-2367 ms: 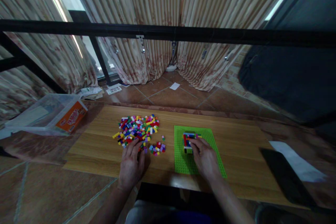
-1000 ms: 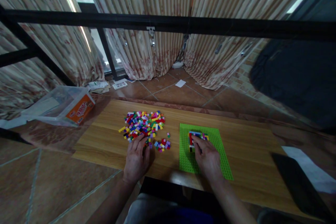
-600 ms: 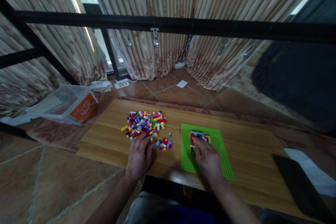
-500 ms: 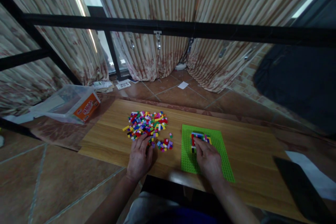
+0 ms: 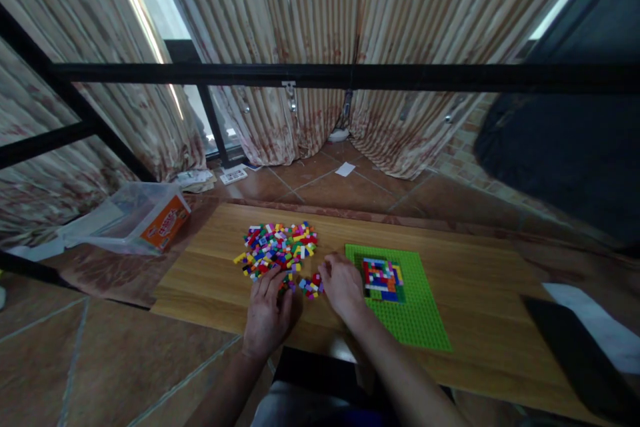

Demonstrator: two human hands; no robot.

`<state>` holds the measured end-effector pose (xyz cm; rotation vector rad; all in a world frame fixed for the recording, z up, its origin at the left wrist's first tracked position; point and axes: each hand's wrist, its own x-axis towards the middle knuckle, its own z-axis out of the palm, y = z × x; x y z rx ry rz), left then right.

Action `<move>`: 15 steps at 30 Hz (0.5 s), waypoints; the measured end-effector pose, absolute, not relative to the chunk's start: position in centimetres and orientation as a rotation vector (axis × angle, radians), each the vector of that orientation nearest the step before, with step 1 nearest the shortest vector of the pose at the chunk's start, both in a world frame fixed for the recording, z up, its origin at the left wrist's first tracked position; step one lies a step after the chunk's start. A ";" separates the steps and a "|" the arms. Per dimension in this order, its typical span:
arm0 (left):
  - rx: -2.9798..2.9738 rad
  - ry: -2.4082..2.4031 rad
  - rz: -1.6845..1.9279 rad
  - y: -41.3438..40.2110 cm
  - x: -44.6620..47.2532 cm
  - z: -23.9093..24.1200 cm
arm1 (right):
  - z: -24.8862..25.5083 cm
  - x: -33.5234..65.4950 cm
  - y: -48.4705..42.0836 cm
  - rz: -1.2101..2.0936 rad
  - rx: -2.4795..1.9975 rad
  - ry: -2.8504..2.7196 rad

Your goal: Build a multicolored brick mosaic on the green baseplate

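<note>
My left hand [image 5: 267,310] rests at the near edge of a large pile of coloured toy bricks [image 5: 280,243], thumb apart from its bent fingers, with no brick seen in its grasp. My right hand [image 5: 344,285] is at the right side of a small heap of bricks [image 5: 310,287], its fingers bent together; whatever is between the fingertips is hidden. Right of that hand lies a green studded baseplate [image 5: 423,307]. On the baseplate sits a roughly square, multicoloured brick build [image 5: 384,279], now fully uncovered.
The wooden table [image 5: 200,267] carries all the bricks. A clear plastic box [image 5: 120,213] with an orange label stands beyond its left end. A dark flat panel [image 5: 575,353] and a white sheet [image 5: 595,327] lie at the right. A black rail [image 5: 320,75] crosses before the curtains.
My right hand has left the brick build and moved left to the small heap. My left hand stays at the large pile. The camera view has tilted slightly.
</note>
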<state>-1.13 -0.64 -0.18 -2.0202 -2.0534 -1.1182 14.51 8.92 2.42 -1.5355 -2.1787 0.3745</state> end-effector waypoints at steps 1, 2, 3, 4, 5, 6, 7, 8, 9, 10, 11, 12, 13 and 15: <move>-2.016 -2.043 -1.128 -0.6 -1.2 -0.2 | 2.3 14.2 9.2 0.371 -1.568 -2.192; -2.013 -2.031 -1.133 -0.6 -1.2 -0.2 | 2.2 14.0 9.4 0.367 -1.593 -2.200; -2.013 -2.019 -1.133 -0.5 -1.2 -0.3 | 2.2 13.9 9.6 0.362 -1.610 -2.203; -2.013 -2.008 -1.131 -0.5 -1.3 -0.3 | 2.1 13.8 9.6 0.359 -1.620 -2.204; -2.009 -1.999 -1.131 -0.5 -1.3 -0.4 | 2.2 13.9 9.6 0.356 -1.620 -2.203; -2.006 -1.991 -1.132 -0.4 -1.3 -0.4 | 2.2 14.0 9.6 0.355 -1.608 -2.200; -2.002 -1.985 -1.135 -0.4 -1.4 -0.4 | 2.3 14.1 9.4 0.359 -1.585 -2.195; -2.001 -1.978 -1.140 -0.4 -1.4 -0.4 | 2.4 14.3 9.1 0.370 -1.552 -2.191; -2.003 -1.969 -1.145 -0.4 -1.4 -0.4 | 2.5 14.5 8.8 0.389 -1.512 -2.187; -2.008 -1.961 -1.148 -0.4 -1.4 -0.3 | 2.6 14.7 8.4 0.415 -1.470 -2.179; -2.014 -1.958 -1.146 -0.4 -1.4 -0.3 | 2.8 15.0 7.9 0.444 -1.432 -2.168; -2.019 -1.958 -1.140 -0.4 -1.4 -0.3 | 3.0 15.2 7.4 0.474 -1.396 -2.158; -2.018 -1.961 -1.135 -0.4 -1.4 -0.3 | 3.1 15.5 6.9 0.500 -1.363 -2.146; -2.012 -1.968 -1.125 -0.4 -1.5 -0.3 | 3.3 16.0 6.0 0.543 -1.306 -2.118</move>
